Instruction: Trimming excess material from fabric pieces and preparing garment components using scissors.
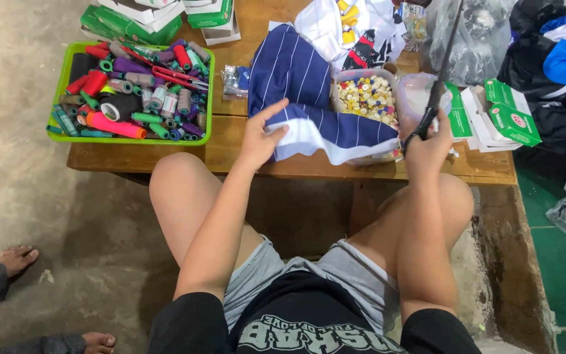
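Pinching the navy striped cloth point(309, 98) at its near folded edge w/ left hand point(260, 141), cloth on the wooden table point(165, 156). Right hand point(427, 145) closed round scissors point(435, 92), just right of the cloth, blades pointing up and away, apart or together can't tell

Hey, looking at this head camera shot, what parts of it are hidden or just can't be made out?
- Scissors: the blade tips run off the top edge; the right hand covers most of the handles.
- Striped cloth: the left hand hides the part it grips.
- Button tub: its lower part sits behind the cloth.
- Green tray: spool labels too small to read.
- Another person's feet: the left edge cuts off the rest.
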